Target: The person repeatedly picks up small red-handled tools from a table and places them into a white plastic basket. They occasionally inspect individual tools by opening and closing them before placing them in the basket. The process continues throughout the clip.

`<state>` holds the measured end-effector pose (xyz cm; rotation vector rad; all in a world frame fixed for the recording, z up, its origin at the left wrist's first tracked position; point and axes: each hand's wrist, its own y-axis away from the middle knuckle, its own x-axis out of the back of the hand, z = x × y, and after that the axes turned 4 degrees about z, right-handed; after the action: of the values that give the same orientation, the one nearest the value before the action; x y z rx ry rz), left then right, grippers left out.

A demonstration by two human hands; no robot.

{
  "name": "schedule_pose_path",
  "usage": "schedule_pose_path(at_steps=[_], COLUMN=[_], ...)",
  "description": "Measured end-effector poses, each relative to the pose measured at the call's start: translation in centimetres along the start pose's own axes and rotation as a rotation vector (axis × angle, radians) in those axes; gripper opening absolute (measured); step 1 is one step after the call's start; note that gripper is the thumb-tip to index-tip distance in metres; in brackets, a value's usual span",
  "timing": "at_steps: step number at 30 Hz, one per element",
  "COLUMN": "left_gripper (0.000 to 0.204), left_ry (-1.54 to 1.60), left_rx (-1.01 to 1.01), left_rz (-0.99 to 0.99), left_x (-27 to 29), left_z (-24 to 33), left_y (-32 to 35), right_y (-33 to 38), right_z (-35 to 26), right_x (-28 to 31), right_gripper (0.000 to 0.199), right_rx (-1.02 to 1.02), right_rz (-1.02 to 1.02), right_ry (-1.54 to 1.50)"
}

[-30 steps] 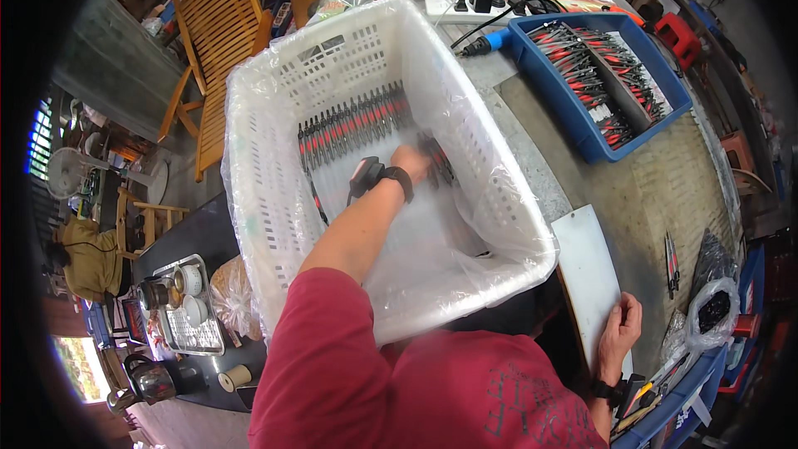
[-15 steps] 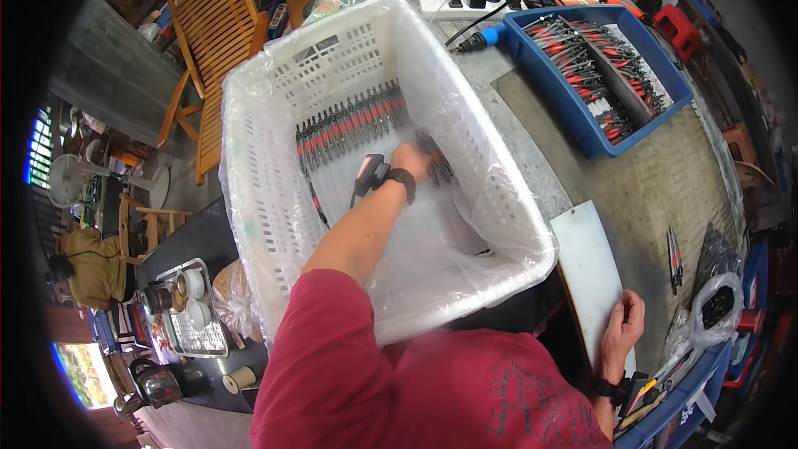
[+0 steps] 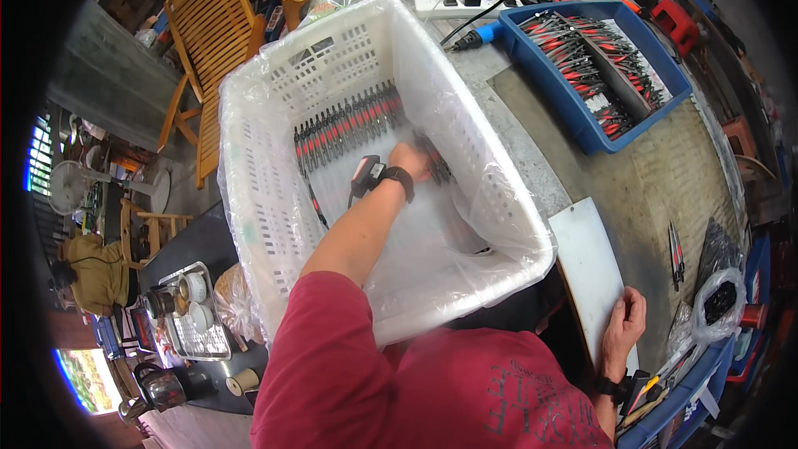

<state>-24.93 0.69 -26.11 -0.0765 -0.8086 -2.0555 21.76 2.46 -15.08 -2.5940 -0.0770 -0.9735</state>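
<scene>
My left hand (image 3: pixel 410 161) reaches down into a large white plastic crate (image 3: pixel 490 158) lined with clear plastic film. Its fingers look curled in against slim black-and-red tools (image 3: pixel 435 158) along the crate's right side, though the fingertips are hidden. A small black device (image 3: pixel 366 175) is strapped at that wrist. Further back in the crate, a neat row of similar tools (image 3: pixel 345 126) stands side by side on the film. My right hand (image 3: pixel 623 331) rests at the edge of a white board (image 3: pixel 588 266), fingers loosely bent and apart, nothing visible in them.
A blue divided tray (image 3: pixel 603 140) full of the same tools stands on the table at right. Two tools (image 3: pixel 677 254) lie nearer, beside a bagged roll (image 3: pixel 719 303). A power strip (image 3: pixel 449 5) with cables sits behind. At left are a wooden chair (image 3: pixel 212 33) and a metal tray with cups (image 3: pixel 204 345).
Almost nothing differs. The view has shifted very slightly, and both hands keep their places, the left in the crate and the right at the board.
</scene>
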Motion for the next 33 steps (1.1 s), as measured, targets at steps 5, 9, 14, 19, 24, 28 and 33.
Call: schedule_pose_path(at_steps=[5,9,14,19,24,28,33], left_gripper=[0.01,0.011,0.015,0.017,0.02,0.012,0.015], left_ry=[0.016,-0.025,0.004,0.006,-0.075,-0.166,-0.276], left_rx=[0.033,0.064,0.04,0.042,0.057,-0.054,-0.302], left_rz=[-0.013,-0.059,-0.1,-0.238,-0.29,-0.299,-0.357], left_x=[0.0,-0.1,0.3,1.1,1.8,2.9,4.8], left_z=[-0.1,-0.4,-0.8,0.3,1.0,1.7,5.5], left_y=[-0.3,-1.3,-1.4,0.1,1.4,1.8,4.1], right_y=[0.0,-0.2,-0.3,-0.3,-0.2,-0.4,-0.5], right_z=[-0.5,-1.0,-1.7,-1.7,-1.6,-1.7,-1.3], right_x=[0.1,0.1,0.3,0.3,0.4,0.4,1.5], right_gripper=[0.018,0.016,0.015,0.016,0.016,0.016,0.016], right_rx=[-0.011,0.013,-0.033,0.035,0.03,0.072,0.114], right_rz=[-0.004,0.0,-0.021,-0.002,0.016,0.031,0.014], right_ry=[0.01,0.022,0.031,0.017,-0.019,0.002,-0.003])
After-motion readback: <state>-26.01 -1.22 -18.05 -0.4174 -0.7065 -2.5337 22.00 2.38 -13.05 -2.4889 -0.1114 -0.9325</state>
